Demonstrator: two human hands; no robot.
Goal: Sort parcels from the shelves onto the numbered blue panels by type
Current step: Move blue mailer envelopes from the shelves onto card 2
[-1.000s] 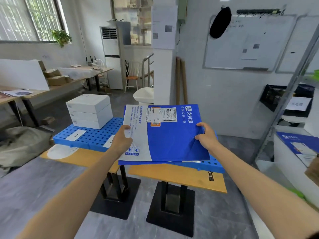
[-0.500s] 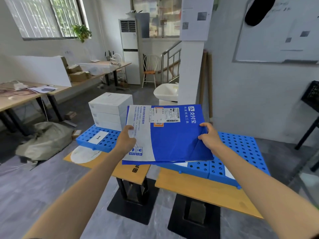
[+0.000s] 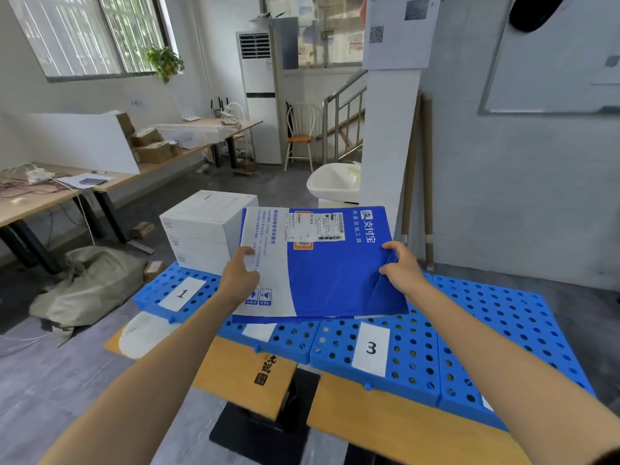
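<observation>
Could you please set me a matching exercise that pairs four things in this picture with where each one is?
Things:
1 envelope
2 white boxes
3 sack
4 chair

Places:
a on panel 1
b by the stairs
c held between the left hand and right hand
d crumpled on the floor, left of panel 1

Pairs: 1-c, 2-a, 3-d, 4-b
</observation>
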